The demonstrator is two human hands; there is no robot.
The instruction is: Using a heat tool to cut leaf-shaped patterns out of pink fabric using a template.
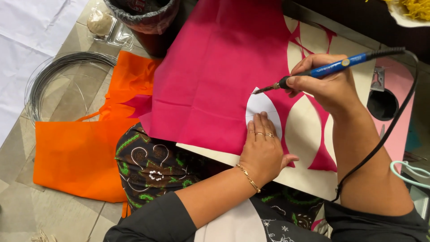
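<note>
Patterned lap fabric (152, 166) fills the near edge, dark with green and white motifs. Left hand (263, 150) lies flat, fingers spread — pressing a white petal-shaped template (260, 107) onto the pink cloth (215, 76), which drapes over a cream board (309, 130). Right hand (329, 85) is clenched around a blue corded hot-tip tool (331, 67); its metal tip touches the cloth at the template's upper edge. Petal-shaped holes already gape in the pink — board showing through. Orange cloth (76, 157) lies on the floor at left, beside a coil of wire (49, 80).
</note>
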